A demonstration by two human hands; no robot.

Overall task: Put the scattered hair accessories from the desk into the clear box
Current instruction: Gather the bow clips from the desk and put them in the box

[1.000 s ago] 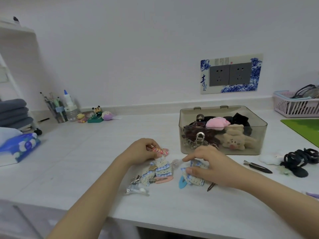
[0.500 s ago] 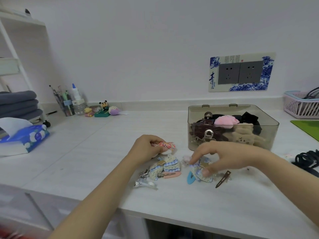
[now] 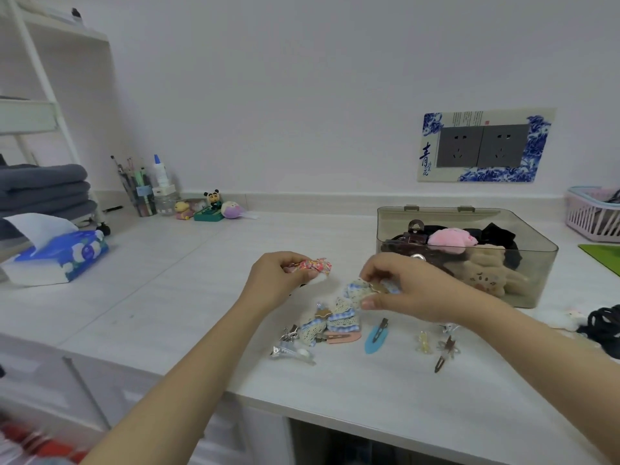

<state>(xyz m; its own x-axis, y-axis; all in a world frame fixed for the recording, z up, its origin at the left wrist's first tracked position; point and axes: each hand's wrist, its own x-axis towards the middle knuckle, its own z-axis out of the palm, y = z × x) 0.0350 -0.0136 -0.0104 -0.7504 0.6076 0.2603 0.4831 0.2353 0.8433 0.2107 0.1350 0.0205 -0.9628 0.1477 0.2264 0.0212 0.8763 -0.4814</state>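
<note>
On white desk (image 3: pixel 167 297), front centre: loose hair clips (image 3: pixel 330 325) scattered.
Left hand (image 3: pixel 275 280): fingers curled, pinching red floral fabric bow clip (image 3: pixel 313 266).
Right hand (image 3: pixel 412 290): pinching blue-checked lace bow clip (image 3: pixel 360 290).
Clear plastic box (image 3: pixel 523 290): just right of both hands, part-filled, lid off.

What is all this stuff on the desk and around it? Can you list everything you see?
Clear box: one, smoky clear, desk right, holding pink, black, brown and beige accessories.
Floral bow: one, red-pink, in the left hand.
Lace bow: one, blue-cream, in the right hand.
Loose clips: several, mixed colours, on the desk below the hands.
Blue snap clip: one, among them.
Black hair ties: a bunch, far right.
Tissue pack: one, blue, left.
Pen cup: one, by the wall.
Figurines: a few, beside it.
Pink basket: one, right.
Socket panel: one, wall.
Left hand: holding.
Right hand: pinching.
</note>
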